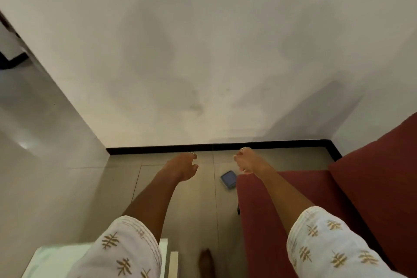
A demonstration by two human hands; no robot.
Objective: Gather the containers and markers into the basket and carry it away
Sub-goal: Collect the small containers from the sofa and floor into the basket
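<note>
Currently, view: I look down on both arms stretched forward over a tiled floor point(176, 198), a pale wall point(203, 52) ahead with a black skirting point(180, 149) at its foot.
Left hand point(182, 166): fingers loosely curled, holding nothing that I can see; a ring shows on one finger.
Right hand point(247, 161): fingers curled in toward the palm, nothing visible in them; also a ring. It hangs above the near end of the sofa.
Sleeves: white with a tan motif, left point(126, 248), right point(327, 246).
Basket, containers, markers: not in view, so I cannot tell where they are.
Floor item: a small blue flat object point(228, 180) lies just beside the sofa's corner, below the right hand.
Sofa point(338, 187): dark red, fills the right side.
Lower left: a white object point(52, 259), partly hidden by the left sleeve.
Bottom centre: a bare foot point(206, 259) on the tiles.
</note>
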